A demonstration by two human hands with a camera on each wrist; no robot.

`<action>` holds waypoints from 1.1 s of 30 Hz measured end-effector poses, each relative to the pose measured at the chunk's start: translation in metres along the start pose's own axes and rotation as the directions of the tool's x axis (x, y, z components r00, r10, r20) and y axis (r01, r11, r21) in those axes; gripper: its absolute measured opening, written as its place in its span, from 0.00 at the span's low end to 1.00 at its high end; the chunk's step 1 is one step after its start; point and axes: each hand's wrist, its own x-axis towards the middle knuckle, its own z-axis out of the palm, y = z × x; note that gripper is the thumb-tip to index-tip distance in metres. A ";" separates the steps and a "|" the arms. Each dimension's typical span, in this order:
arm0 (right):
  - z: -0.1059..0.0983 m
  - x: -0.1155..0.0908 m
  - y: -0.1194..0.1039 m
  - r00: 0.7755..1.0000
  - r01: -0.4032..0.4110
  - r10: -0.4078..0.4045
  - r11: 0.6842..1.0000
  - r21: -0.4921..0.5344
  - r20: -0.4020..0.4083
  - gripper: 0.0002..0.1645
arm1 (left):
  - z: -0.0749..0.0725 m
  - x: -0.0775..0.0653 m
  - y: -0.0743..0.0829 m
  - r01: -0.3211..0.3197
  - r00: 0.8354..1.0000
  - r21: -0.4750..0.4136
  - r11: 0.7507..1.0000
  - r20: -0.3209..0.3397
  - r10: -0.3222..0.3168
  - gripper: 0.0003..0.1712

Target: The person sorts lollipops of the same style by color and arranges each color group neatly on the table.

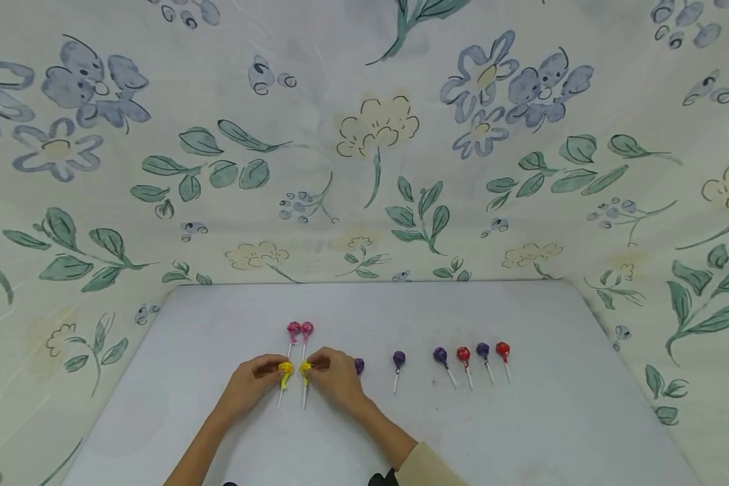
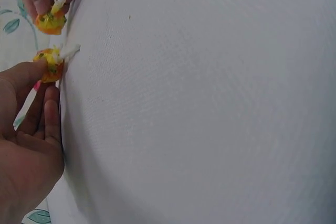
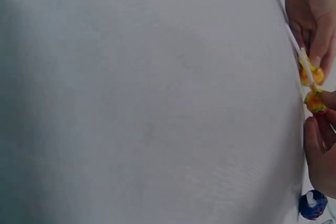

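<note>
Between thumb and fingers, my left hand [image 1: 250,386] pinches the wrapped head of a yellow lollipop [image 1: 286,369], its white stick pointing toward me. Just right of it, my right hand [image 1: 339,381] pinches a second yellow lollipop [image 1: 305,368] in the same way. The two heads are close but apart. Directly beyond them lie two pink lollipops [image 1: 294,328] side by side, their sticks running down toward the yellow heads. A purple lollipop [image 1: 359,365] beside the right hand is partly hidden by it. Both wrist views show the yellow heads under the fingertips.
Further right on the white table [image 1: 553,418] lies a single purple lollipop [image 1: 399,358]. Beyond it is a row of alternating purple [image 1: 440,355] and red lollipops [image 1: 464,354]. A floral cloth [image 1: 376,202] hangs behind the table's far edge. Dark objects peek in at the bottom.
</note>
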 end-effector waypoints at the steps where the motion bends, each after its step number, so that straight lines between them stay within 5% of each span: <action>1: 0.001 0.000 0.000 1.000 0.002 -0.002 1.000 -0.004 0.002 0.06 | 0.000 0.000 0.000 -0.002 1.000 -0.002 1.000 -0.001 0.002 0.15; 33: 0.012 0.003 -0.003 0.999 0.033 -0.034 0.999 -0.027 -0.028 0.07 | 0.000 -0.002 0.000 -0.011 1.000 -0.047 0.999 0.010 0.012 0.17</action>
